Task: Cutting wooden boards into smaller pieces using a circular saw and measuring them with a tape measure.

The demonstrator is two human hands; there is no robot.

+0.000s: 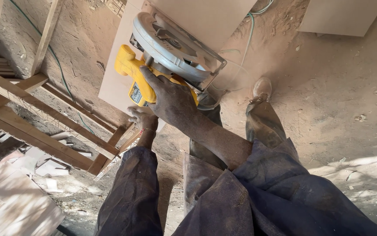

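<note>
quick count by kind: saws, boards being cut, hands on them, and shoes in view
yellow circular saw with silver blade guard: 1
pale flat board under the saw: 1
hands: 2, right hand on the saw, left hand at the board's near edge
dusty shoe: 1
total: 5

Yellow circular saw [153, 70] with silvery guard (dust-dulled), pale tan board [118, 78], green cord [249, 35], dark blue sleeves [131, 196].

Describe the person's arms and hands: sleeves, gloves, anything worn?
Both hands are bare, no gloves. The right hand and forearm are coated in sawdust, with a dark blue sleeve pushed up near the elbow. The left hand has a thin band at the wrist and a dusty dark blue sleeve below it.
</note>
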